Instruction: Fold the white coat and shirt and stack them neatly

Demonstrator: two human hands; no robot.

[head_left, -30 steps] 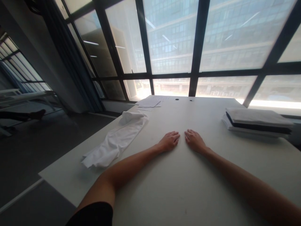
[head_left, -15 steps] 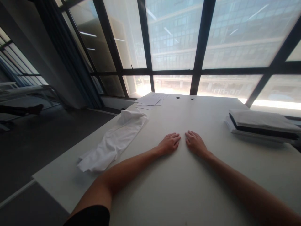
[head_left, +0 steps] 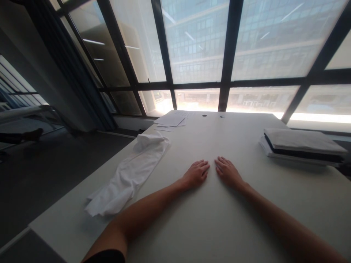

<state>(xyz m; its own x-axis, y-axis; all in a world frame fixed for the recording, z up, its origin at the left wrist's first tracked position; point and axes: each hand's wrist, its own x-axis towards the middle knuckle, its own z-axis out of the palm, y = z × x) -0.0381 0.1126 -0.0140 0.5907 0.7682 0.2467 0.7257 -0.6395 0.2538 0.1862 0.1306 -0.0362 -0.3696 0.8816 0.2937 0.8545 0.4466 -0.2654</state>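
Left hand (head_left: 196,173) and right hand (head_left: 228,171) flat on table (head_left: 214,223), fingers extended, gripping nothing. Crumpled white cloth (head_left: 127,179) lies left of left hand, the nearer one; long axis runs near-left to far-right.

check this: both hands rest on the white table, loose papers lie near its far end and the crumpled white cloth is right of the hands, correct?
The side is wrong: the head view shows the crumpled white cloth to the left of the left hand and right hand, which do rest on the white table, with loose papers near its far end.
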